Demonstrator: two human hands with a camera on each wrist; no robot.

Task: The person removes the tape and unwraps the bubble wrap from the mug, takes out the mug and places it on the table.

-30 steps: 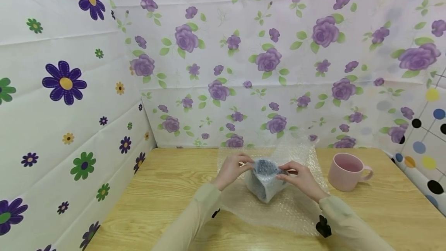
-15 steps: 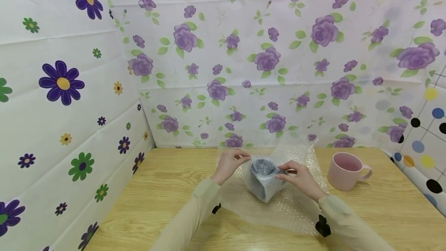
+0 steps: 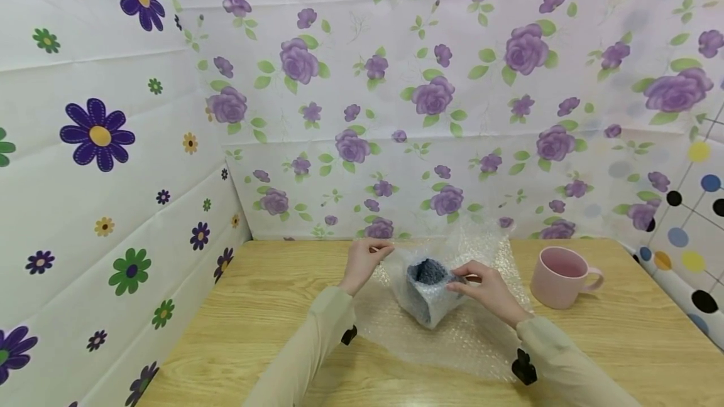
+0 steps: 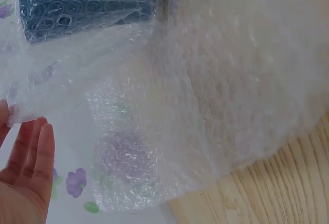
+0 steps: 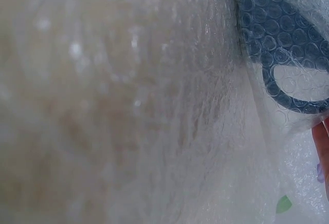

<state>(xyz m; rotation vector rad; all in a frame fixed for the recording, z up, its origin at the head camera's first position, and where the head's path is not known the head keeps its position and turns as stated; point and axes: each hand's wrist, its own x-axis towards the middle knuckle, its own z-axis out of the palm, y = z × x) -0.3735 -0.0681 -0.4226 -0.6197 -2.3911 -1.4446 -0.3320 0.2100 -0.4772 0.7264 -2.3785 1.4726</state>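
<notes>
A dark blue mug [image 4: 92, 3] sits inside bubble wrap [image 3: 435, 347] on the table; its looped handle [image 5: 277, 93] shows through the plastic in the right wrist view. My left hand [image 3: 364, 262] pinches a free edge of the wrap to the left of the mug, and in the left wrist view that edge stretches from the fingertips [image 4: 45, 136] to the mug. On the mug's right side, my right hand [image 3: 489, 287] pinches the wrap beside the handle. Only a sliver of the right fingers [image 5: 321, 147] appears in the right wrist view.
A pink mug [image 3: 560, 284] stands upright on the wooden table [image 3: 254, 325], right of the wrap. A flowered cloth [image 3: 396, 112] hangs behind the table, and another patterned cloth [image 3: 141, 206] closes off the left side.
My left hand has drawn away to the left and slightly back from the mug, pulling a layer of wrap outward. The mug's opening shows more clearly. My right hand has stayed in place.
</notes>
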